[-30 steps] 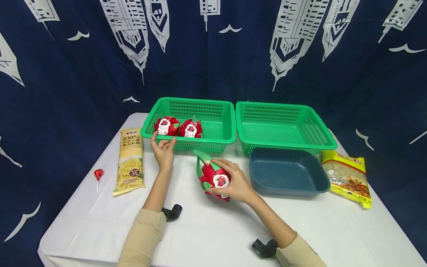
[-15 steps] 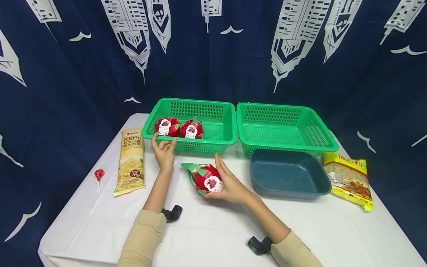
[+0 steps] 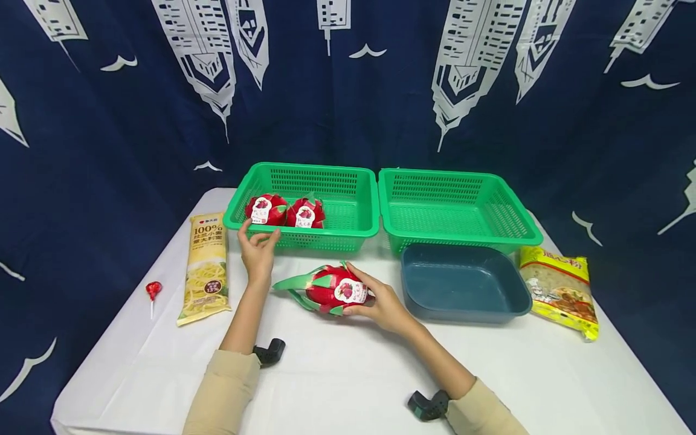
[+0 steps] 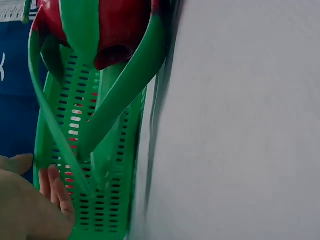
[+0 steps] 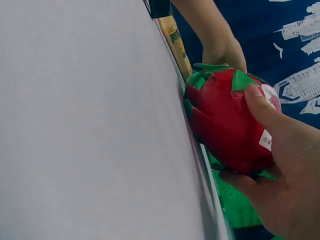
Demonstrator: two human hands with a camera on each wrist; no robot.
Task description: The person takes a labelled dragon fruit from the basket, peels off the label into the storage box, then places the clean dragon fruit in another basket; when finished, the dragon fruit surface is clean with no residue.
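At frame centre I see the right hand (image 3: 382,306) gripping an oval red-and-green dragon fruit (image 3: 327,292), broad white tablecloth (image 3: 337,374) below. Left-centre: left hand (image 3: 258,256), fingers slack, at green perforated plastic basket (image 3: 326,233) edge.

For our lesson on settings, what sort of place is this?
Probably an indoor tabletop set-up: a white-covered table stands before a printed navy cloth, with a green basket on it.

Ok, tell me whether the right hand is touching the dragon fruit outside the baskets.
Touching: the right wrist view shows the right hand gripping the dragon fruit from two sides.
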